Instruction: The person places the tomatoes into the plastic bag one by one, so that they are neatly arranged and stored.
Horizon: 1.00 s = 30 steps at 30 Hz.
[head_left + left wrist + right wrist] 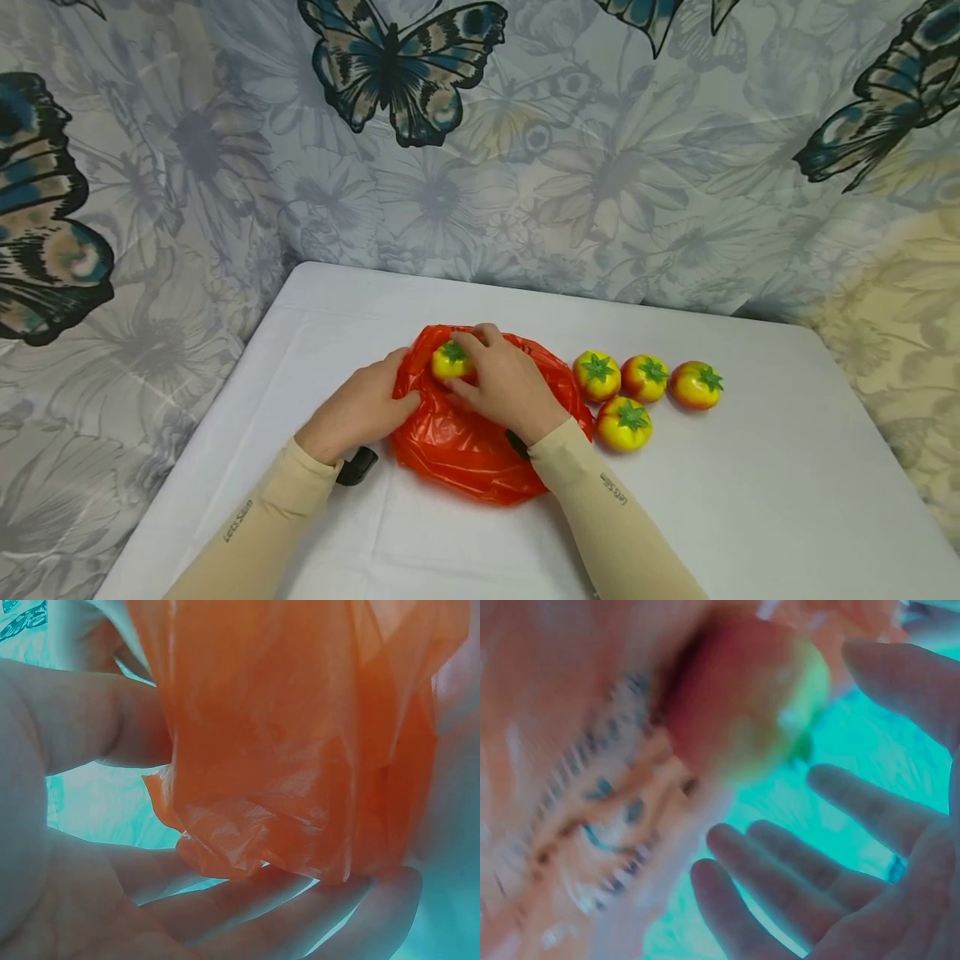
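Observation:
A red plastic bag (465, 442) lies with its mouth spread on the white table. My left hand (360, 408) holds its left rim; in the left wrist view the bag's film (262, 750) lies between thumb and fingers. One yellow-and-red tomato (448, 363) with a green leafy top is at the bag's mouth. Over the bag reaches my right hand (506, 379), beside that tomato. In the right wrist view the right hand's fingers (780, 877) are spread and apart from the tomato (742, 705). Printed marks show on the bag there.
To the bag's right sit several more tomatoes (624, 424), close together on the white table (765, 483). Black wrist-worn gear (356, 467) shows under the left forearm. Behind the table hangs a butterfly-patterned cloth (540, 192).

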Each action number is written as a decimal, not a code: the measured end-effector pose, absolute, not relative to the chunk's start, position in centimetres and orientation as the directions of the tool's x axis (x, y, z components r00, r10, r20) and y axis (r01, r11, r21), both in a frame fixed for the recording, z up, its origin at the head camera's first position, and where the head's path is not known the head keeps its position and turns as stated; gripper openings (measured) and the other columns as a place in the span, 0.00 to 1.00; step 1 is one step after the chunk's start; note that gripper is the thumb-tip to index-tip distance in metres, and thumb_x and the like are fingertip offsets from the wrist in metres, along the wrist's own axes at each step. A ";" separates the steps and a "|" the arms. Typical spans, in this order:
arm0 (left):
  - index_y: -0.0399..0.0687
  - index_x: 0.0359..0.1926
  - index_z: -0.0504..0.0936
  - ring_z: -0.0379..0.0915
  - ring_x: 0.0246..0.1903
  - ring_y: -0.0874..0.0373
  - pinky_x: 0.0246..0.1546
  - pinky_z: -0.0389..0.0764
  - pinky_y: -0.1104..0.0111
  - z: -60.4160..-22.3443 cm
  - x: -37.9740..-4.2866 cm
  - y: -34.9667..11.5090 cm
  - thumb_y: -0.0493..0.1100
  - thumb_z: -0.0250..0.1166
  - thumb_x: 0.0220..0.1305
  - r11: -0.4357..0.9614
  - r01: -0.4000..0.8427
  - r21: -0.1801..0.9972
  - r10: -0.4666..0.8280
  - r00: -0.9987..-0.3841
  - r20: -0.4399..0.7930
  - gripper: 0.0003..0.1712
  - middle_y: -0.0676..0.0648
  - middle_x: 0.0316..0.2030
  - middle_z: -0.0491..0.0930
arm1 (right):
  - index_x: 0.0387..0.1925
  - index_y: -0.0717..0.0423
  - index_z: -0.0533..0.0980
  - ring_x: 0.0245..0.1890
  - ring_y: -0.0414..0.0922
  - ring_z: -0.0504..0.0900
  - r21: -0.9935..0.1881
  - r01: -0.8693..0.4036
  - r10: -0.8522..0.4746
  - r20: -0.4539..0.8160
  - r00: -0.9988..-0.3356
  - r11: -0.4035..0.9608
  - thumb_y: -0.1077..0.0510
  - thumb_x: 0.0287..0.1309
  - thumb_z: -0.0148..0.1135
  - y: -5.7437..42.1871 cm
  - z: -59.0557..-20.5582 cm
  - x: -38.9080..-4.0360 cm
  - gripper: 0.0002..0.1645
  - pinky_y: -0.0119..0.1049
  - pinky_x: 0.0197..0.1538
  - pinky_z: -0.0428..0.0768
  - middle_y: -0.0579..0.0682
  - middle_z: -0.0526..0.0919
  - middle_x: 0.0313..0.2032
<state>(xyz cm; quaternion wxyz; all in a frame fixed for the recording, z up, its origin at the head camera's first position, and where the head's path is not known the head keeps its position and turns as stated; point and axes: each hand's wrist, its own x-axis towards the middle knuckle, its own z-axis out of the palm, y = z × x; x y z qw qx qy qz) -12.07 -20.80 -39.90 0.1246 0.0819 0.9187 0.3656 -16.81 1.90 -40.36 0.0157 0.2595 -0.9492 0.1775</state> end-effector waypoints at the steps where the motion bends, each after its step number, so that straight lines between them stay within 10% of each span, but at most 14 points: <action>1: 0.44 0.85 0.59 0.83 0.51 0.53 0.61 0.84 0.50 -39.8 -12.1 -20.7 0.46 0.59 0.76 0.719 0.060 0.693 0.244 -0.954 -0.171 0.41 0.42 0.69 0.81 | 0.75 0.44 0.74 0.48 0.50 0.89 -0.325 -0.496 -0.482 0.128 -0.867 0.805 0.40 0.66 0.75 2.2 -40.0 -16.7 0.41 0.50 0.56 0.91 0.56 0.78 0.66; 30: 0.40 0.85 0.55 0.79 0.57 0.46 0.64 0.82 0.42 -39.1 -11.7 -19.8 0.51 0.58 0.79 0.768 0.051 0.638 0.254 -0.939 -0.231 0.43 0.36 0.76 0.73 | 0.68 0.56 0.79 0.58 0.60 0.83 -0.199 -0.270 -0.235 0.182 -0.955 0.942 0.45 0.62 0.77 20.1 -38.5 -8.9 0.38 0.62 0.54 0.89 0.61 0.81 0.62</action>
